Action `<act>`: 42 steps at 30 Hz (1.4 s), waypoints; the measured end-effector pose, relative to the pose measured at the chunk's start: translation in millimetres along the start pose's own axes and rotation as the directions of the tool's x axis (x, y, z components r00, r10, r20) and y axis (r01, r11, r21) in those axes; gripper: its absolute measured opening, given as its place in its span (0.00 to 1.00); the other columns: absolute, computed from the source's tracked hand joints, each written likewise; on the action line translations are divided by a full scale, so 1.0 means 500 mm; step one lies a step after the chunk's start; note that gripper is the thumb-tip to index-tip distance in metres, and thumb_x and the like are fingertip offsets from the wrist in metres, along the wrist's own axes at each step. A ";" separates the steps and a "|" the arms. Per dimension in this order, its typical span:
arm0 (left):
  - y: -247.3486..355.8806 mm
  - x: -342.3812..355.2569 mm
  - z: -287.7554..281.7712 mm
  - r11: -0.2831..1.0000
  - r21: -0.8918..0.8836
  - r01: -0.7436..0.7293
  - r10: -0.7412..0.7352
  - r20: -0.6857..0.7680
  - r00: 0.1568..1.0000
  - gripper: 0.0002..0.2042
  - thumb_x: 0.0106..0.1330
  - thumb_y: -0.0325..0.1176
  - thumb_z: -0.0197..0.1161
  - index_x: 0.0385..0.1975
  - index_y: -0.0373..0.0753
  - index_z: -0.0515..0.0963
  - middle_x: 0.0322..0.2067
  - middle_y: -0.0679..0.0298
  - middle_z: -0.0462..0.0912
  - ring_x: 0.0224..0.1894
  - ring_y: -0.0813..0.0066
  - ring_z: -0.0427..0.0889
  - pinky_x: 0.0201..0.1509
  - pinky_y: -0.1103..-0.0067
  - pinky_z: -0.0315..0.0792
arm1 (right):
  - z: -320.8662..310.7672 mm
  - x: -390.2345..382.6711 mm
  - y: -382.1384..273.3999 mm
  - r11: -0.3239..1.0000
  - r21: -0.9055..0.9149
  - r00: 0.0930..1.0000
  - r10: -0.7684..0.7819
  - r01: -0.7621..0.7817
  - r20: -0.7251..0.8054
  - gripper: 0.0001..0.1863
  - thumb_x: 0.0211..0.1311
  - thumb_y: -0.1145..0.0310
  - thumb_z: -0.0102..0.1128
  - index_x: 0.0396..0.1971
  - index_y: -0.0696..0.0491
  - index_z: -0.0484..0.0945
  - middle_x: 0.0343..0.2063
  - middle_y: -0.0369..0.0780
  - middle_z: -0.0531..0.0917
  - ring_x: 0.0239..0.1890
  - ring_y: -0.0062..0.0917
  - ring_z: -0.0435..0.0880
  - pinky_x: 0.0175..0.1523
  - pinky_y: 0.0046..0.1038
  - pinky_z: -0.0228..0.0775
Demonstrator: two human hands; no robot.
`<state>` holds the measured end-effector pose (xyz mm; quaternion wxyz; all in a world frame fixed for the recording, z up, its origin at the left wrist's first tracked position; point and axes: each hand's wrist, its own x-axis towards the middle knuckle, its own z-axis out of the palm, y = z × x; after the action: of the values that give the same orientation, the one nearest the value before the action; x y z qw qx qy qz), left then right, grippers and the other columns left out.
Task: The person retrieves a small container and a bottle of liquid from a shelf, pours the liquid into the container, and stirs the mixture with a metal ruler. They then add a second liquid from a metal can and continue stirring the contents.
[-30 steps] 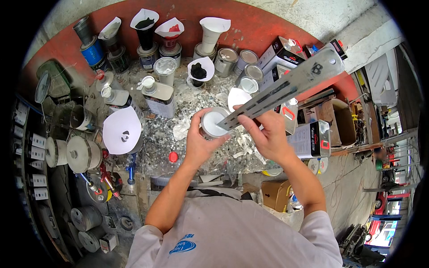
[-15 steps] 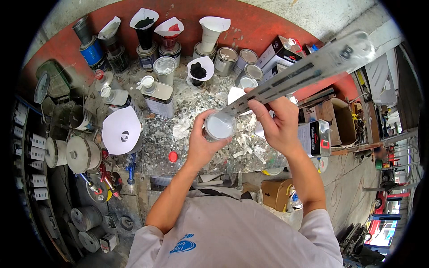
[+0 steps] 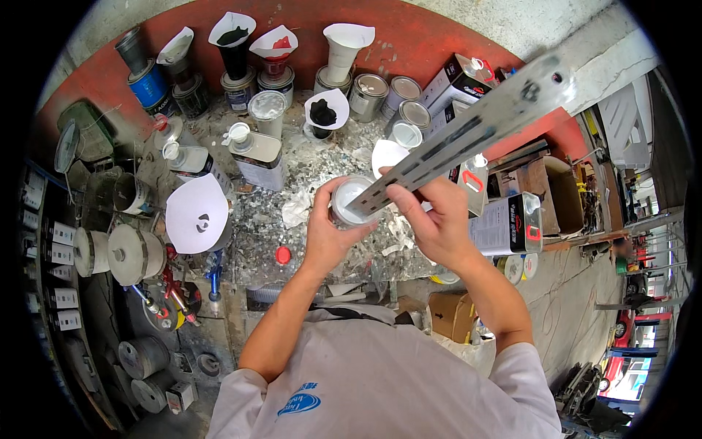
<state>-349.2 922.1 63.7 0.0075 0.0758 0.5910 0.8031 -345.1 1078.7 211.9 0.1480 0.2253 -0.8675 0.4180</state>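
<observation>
The left hand (image 3: 327, 233) is wrapped around a small can (image 3: 349, 200) of white paint held just over the spattered bench (image 3: 292, 183), while the right hand (image 3: 437, 219) pinches a long metal stick (image 3: 468, 132) whose lower end dips into the can. Beyond the can, cans (image 3: 365, 91) and paper funnels (image 3: 344, 40) line a red wall (image 3: 409, 36). Left of the grip a white cone (image 3: 196, 214) sits; right of it boxes (image 3: 512, 223) stand, with a concrete floor (image 3: 570, 293) further out.

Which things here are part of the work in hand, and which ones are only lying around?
In use:
left hand
right hand
cup
metal ruler

Lying about:
red cap
paper funnels
tins
blue can
</observation>
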 end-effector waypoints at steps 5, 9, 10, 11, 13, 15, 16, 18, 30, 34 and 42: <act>0.002 -0.005 0.006 0.999 0.047 0.005 -0.005 0.018 1.000 0.40 0.47 0.25 0.80 0.62 0.38 0.65 0.58 0.60 0.72 0.58 0.69 0.77 0.61 0.73 0.74 | -0.029 0.022 0.000 0.997 -0.077 0.996 -0.012 0.004 -0.092 0.08 0.63 0.73 0.66 0.40 0.59 0.84 0.27 0.43 0.83 0.24 0.30 0.81 0.30 0.29 0.70; 0.011 -0.008 0.009 0.999 0.036 -0.011 0.011 0.006 1.000 0.40 0.47 0.25 0.80 0.62 0.38 0.65 0.57 0.60 0.72 0.58 0.70 0.77 0.60 0.73 0.74 | -0.037 0.038 0.024 0.982 -0.156 0.987 -0.127 0.111 -0.096 0.06 0.63 0.73 0.66 0.36 0.59 0.83 0.23 0.43 0.79 0.21 0.30 0.77 0.27 0.30 0.66; 0.014 -0.008 0.008 1.000 0.027 -0.005 0.004 0.003 1.000 0.40 0.47 0.24 0.80 0.62 0.38 0.65 0.57 0.60 0.73 0.58 0.70 0.77 0.61 0.73 0.74 | -0.035 0.036 0.025 0.987 -0.139 0.993 -0.089 0.077 -0.082 0.06 0.63 0.73 0.66 0.36 0.59 0.83 0.23 0.43 0.79 0.21 0.30 0.77 0.27 0.30 0.66; 0.016 -0.008 0.008 1.000 0.018 0.002 -0.002 0.001 1.000 0.40 0.47 0.24 0.79 0.62 0.38 0.65 0.57 0.60 0.73 0.58 0.70 0.77 0.61 0.73 0.74 | -0.031 0.032 0.024 0.992 -0.122 0.996 -0.051 0.043 -0.067 0.06 0.63 0.73 0.66 0.36 0.59 0.83 0.23 0.43 0.79 0.21 0.30 0.76 0.27 0.30 0.66; 0.018 -0.004 0.008 1.000 0.000 -0.008 0.008 0.007 1.000 0.40 0.47 0.24 0.79 0.62 0.37 0.65 0.57 0.60 0.73 0.58 0.70 0.77 0.61 0.73 0.74 | -0.023 0.021 0.030 0.995 -0.097 0.999 -0.014 0.010 -0.040 0.06 0.64 0.72 0.66 0.36 0.58 0.83 0.23 0.43 0.79 0.20 0.30 0.76 0.27 0.29 0.66; 0.017 -0.003 0.006 1.000 -0.004 -0.014 0.014 0.004 1.000 0.40 0.47 0.24 0.79 0.62 0.37 0.65 0.57 0.60 0.73 0.58 0.70 0.77 0.61 0.73 0.74 | -0.011 0.006 0.045 0.997 -0.076 1.000 -0.015 0.014 -0.012 0.06 0.64 0.72 0.66 0.37 0.58 0.83 0.23 0.43 0.79 0.20 0.29 0.76 0.27 0.29 0.66; 0.015 -0.003 0.004 1.000 0.001 -0.015 0.015 -0.001 1.000 0.40 0.47 0.24 0.79 0.62 0.37 0.65 0.57 0.60 0.73 0.58 0.70 0.77 0.61 0.73 0.74 | -0.005 -0.001 0.039 0.998 -0.055 1.000 0.025 -0.025 -0.009 0.07 0.64 0.72 0.66 0.38 0.58 0.83 0.23 0.43 0.79 0.21 0.29 0.76 0.28 0.29 0.67; 0.014 -0.003 0.002 1.000 -0.004 -0.012 0.012 -0.003 1.000 0.40 0.47 0.24 0.79 0.62 0.37 0.65 0.57 0.60 0.73 0.58 0.70 0.77 0.61 0.73 0.74 | 0.000 -0.007 0.027 0.998 -0.053 1.000 0.014 -0.013 0.008 0.07 0.64 0.72 0.66 0.39 0.58 0.84 0.23 0.43 0.79 0.21 0.28 0.76 0.28 0.29 0.67; 0.016 -0.009 0.009 0.999 0.039 -0.013 0.013 0.018 1.000 0.39 0.47 0.25 0.79 0.62 0.38 0.66 0.58 0.60 0.72 0.59 0.69 0.76 0.61 0.72 0.74 | -0.036 0.037 0.018 0.992 -0.097 0.983 -0.092 0.077 -0.159 0.07 0.63 0.71 0.67 0.37 0.58 0.84 0.22 0.41 0.79 0.20 0.28 0.75 0.26 0.29 0.64; 0.018 -0.005 0.006 0.998 0.049 -0.025 0.024 0.012 1.000 0.40 0.47 0.25 0.79 0.62 0.38 0.66 0.57 0.60 0.73 0.59 0.69 0.76 0.61 0.72 0.74 | -0.038 0.031 0.036 0.990 -0.138 0.997 -0.032 0.022 -0.064 0.06 0.64 0.71 0.67 0.37 0.58 0.84 0.22 0.42 0.78 0.20 0.28 0.75 0.27 0.29 0.65; 0.012 -0.002 0.000 1.000 0.002 -0.008 0.008 -0.002 1.000 0.40 0.47 0.25 0.80 0.63 0.37 0.65 0.57 0.59 0.73 0.58 0.70 0.77 0.61 0.73 0.74 | 0.003 -0.003 0.030 0.999 -0.049 0.999 -0.022 0.024 0.026 0.07 0.64 0.71 0.67 0.37 0.58 0.84 0.24 0.43 0.79 0.19 0.28 0.76 0.26 0.29 0.66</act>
<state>-347.8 920.4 69.4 0.0034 0.0773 0.5914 0.8026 -351.7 1086.4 200.4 0.1474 0.2367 -0.8767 0.3920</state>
